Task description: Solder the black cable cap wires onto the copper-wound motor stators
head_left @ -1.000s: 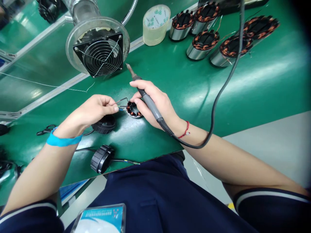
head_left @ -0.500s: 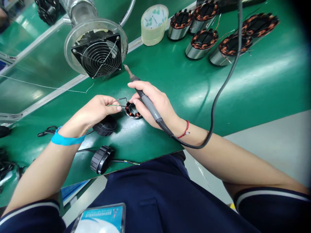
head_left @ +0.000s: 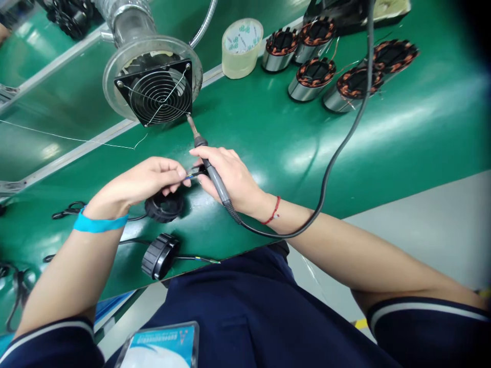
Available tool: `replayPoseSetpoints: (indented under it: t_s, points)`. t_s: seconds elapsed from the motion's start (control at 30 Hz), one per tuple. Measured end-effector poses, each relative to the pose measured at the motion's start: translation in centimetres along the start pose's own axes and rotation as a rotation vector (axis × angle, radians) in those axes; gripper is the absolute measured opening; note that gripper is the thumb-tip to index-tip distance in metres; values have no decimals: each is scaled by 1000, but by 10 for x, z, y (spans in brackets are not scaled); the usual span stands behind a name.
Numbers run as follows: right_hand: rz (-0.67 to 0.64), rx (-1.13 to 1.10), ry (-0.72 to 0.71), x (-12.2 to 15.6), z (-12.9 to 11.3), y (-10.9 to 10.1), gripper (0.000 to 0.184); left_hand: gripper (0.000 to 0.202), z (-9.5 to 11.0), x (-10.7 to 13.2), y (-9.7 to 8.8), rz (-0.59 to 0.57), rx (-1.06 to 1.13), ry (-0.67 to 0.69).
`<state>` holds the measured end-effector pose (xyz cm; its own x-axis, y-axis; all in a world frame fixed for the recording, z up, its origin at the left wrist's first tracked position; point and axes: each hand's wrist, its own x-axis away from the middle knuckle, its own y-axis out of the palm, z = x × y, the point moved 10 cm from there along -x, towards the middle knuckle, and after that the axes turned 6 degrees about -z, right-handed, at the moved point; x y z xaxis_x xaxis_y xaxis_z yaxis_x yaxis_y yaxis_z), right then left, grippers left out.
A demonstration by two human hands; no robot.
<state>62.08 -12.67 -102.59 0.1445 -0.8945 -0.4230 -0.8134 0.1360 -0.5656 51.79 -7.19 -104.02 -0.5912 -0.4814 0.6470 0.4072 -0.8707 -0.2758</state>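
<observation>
My right hand is closed round a grey soldering iron, whose tip points up toward the fan. Its fingers also pinch at something small that they hide, where thin wires end. My left hand pinches those wires from the left, fingertips almost touching the right hand's. A black round cap lies on the green mat just below the left hand. A second black cap with a lead lies nearer the table's front edge.
A black fan in a clear duct stands behind the hands. A tape roll and several copper-wound stators sit at the back right. The iron's black cord loops across the green mat. A solder wire stretches at left.
Both hands have shifted slightly left and closer together. The small copper-wound stator seen between the fingers earlier is now hidden under my right hand. The iron's tip now stands nearer the fan.
</observation>
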Motion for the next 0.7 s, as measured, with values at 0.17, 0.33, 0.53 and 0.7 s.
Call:
replayPoseSetpoints:
  t_s: [0.17,0.33,0.53,0.7]
  points:
    - [61,-26,-46,0,-3,-5,41,21,-5,-2,0,30,-30,41]
    - [152,-111,0,3,3,-24,44,19,-25,18,-60,352,-8,27]
    - [200,-166,108,5,21,-29,39,19,-63,53,-169,775,44,100]
    - [189,-149,103,5,21,-27,37,36,-84,31,-198,705,21,192]
